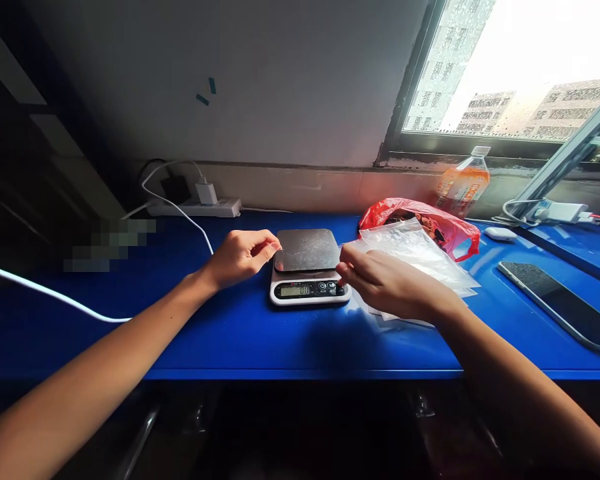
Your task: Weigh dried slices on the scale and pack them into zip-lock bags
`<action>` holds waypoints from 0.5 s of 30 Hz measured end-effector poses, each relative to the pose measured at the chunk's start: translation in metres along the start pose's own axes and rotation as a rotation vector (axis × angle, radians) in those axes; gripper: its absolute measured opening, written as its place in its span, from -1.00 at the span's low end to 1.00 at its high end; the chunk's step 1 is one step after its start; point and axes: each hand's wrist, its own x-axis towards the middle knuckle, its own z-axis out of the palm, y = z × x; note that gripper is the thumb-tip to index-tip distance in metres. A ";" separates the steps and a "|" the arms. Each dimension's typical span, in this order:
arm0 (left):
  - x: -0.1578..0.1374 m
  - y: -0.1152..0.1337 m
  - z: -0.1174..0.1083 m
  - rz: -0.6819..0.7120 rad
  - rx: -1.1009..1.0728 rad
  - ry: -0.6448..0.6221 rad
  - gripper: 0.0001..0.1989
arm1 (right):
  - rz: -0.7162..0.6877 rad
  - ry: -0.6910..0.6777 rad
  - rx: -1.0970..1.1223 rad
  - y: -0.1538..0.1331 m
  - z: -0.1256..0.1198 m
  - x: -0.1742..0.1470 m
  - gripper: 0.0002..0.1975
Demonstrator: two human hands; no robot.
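A digital kitchen scale [310, 295] sits on the blue desk, its metal weighing plate [307, 250] bare apart from fine specks. Its small display is lit, but I cannot read the digits surely. At the plate's left edge is my left hand [240, 259], thumb and forefinger pinched together; whatever they hold, if anything, is too small to make out. My right hand [375, 272] is at the scale's right side with its fingers curled in, close to the buttons. Its fingertips are partly hidden, and I cannot tell what is in them.
Clear zip bags [420, 257] lie right of the scale, before a red plastic bag [460, 240] with brown contents. Behind stands an orange drink bottle [467, 180]. A phone [560, 303] and white earbud case [501, 234] lie rightward. A power strip [220, 208] and white cable [55, 293] are left.
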 end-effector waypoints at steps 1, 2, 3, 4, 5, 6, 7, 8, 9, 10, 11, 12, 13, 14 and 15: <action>0.000 -0.001 0.000 -0.008 -0.001 -0.007 -0.71 | 0.001 -0.019 -0.037 -0.002 0.001 0.000 -0.77; 0.000 -0.001 0.000 -0.015 -0.003 -0.013 -0.71 | -0.002 -0.043 -0.088 -0.003 0.003 -0.001 -0.80; 0.000 -0.001 0.001 -0.019 -0.006 -0.018 -0.71 | -0.011 -0.063 -0.146 -0.005 0.004 -0.002 -0.84; 0.000 -0.002 0.001 -0.021 -0.011 -0.020 -0.72 | -0.027 -0.070 -0.201 -0.007 0.006 -0.003 -0.88; 0.000 -0.002 0.001 -0.021 -0.015 -0.019 -0.73 | -0.047 -0.077 -0.254 -0.009 0.008 -0.003 -0.91; 0.000 -0.002 0.002 -0.019 -0.017 -0.018 -0.73 | -0.067 -0.086 -0.300 -0.010 0.010 -0.004 -0.92; 0.000 -0.002 0.002 -0.015 -0.017 -0.018 -0.73 | -0.086 -0.095 -0.340 -0.011 0.011 -0.004 -0.92; 0.000 -0.002 0.003 -0.010 -0.012 -0.016 -0.73 | -0.101 -0.102 -0.370 -0.012 0.012 -0.004 -0.91; 0.000 -0.002 0.003 -0.005 -0.007 -0.013 -0.73 | -0.111 -0.104 -0.391 -0.012 0.012 -0.003 -0.90; 0.000 -0.002 0.003 -0.001 -0.002 -0.004 -0.72 | -0.119 -0.104 -0.400 -0.013 0.013 -0.003 -0.89; 0.000 -0.002 0.004 0.001 0.001 0.010 -0.72 | -0.124 -0.104 -0.400 -0.013 0.013 -0.002 -0.88; 0.000 -0.003 0.004 -0.002 0.001 0.027 -0.71 | -0.126 -0.104 -0.396 -0.014 0.013 -0.001 -0.88; 0.000 -0.004 0.004 -0.007 -0.001 0.047 -0.71 | -0.125 -0.103 -0.390 -0.014 0.013 -0.001 -0.87; 0.001 -0.004 0.004 -0.015 -0.003 0.067 -0.71 | -0.123 -0.103 -0.383 -0.014 0.013 -0.001 -0.87; 0.001 -0.005 0.004 -0.021 -0.005 0.083 -0.71 | -0.119 -0.104 -0.377 -0.014 0.012 -0.001 -0.87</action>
